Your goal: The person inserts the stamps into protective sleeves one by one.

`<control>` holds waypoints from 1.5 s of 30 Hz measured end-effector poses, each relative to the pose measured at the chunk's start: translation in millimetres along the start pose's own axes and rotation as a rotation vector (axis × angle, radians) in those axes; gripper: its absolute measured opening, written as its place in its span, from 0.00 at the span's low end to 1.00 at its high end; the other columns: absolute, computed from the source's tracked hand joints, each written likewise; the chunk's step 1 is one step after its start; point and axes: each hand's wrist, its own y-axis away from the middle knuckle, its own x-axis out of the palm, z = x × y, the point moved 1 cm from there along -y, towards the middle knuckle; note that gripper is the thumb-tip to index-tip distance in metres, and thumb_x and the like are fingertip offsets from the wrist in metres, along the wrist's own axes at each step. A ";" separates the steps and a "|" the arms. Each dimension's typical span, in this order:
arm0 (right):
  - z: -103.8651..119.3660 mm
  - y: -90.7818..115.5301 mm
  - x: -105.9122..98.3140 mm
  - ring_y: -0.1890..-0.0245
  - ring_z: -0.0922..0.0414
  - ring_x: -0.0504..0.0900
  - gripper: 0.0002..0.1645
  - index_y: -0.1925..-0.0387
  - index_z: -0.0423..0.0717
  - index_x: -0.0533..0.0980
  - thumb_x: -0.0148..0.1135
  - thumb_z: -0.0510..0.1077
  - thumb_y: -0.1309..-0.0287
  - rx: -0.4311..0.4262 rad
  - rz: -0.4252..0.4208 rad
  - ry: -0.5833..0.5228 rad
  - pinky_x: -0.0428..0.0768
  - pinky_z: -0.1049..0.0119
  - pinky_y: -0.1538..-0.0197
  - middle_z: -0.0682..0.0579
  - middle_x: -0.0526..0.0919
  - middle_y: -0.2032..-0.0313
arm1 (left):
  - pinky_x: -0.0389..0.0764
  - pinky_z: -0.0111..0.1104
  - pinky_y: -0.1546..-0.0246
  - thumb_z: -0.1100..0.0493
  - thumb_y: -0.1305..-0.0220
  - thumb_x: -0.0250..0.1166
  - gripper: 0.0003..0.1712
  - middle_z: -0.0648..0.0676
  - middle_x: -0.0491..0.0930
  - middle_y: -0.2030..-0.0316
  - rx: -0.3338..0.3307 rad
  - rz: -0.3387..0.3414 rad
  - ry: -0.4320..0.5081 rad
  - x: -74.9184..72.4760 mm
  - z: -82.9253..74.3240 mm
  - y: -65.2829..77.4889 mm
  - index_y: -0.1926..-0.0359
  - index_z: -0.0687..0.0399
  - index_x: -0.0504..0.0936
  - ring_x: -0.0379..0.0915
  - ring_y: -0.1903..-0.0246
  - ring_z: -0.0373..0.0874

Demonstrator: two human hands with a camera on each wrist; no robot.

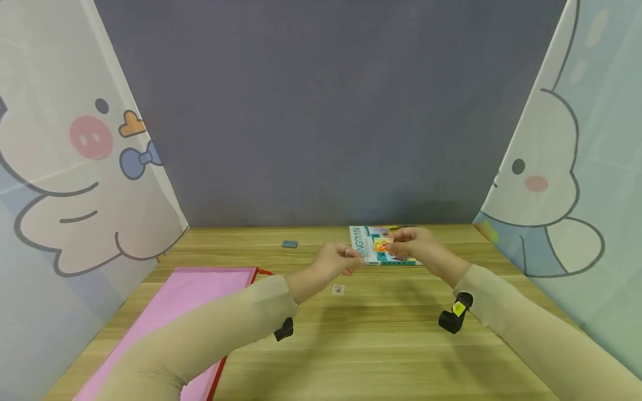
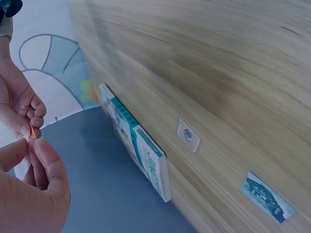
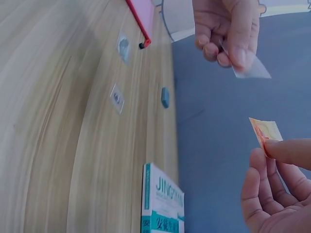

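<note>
My right hand (image 1: 417, 246) pinches a small orange-and-yellow stamp (image 3: 265, 132) between thumb and fingers, above a book (image 1: 370, 245). To its left, my left hand (image 1: 331, 263) holds a small translucent sleeve (image 3: 253, 69) between thumb and fingertips. In the right wrist view the sleeve and the stamp are apart. On the table below lies a sleeved stamp (image 1: 338, 289) with a small dark picture. A teal sleeved stamp (image 2: 267, 196) lies near it, hidden from the head view by my left arm.
A pink zip folder (image 1: 215, 284) with a red edge lies on the left, partly under my left forearm. A small blue block (image 1: 289, 244) sits toward the back of the wooden table (image 1: 381, 345). A grey panel (image 1: 326, 111) and printed side walls enclose the table.
</note>
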 end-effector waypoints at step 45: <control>24.9 15.6 35.3 0.64 0.61 0.81 0.25 0.42 0.37 0.72 0.64 0.42 0.38 -0.047 -0.017 -0.167 0.81 0.70 0.54 0.62 0.83 0.65 | 0.85 0.35 0.62 0.58 0.40 0.70 0.09 0.52 0.84 0.69 -0.003 -0.065 0.185 -27.4 -8.1 3.3 0.64 0.60 0.85 0.80 0.71 0.44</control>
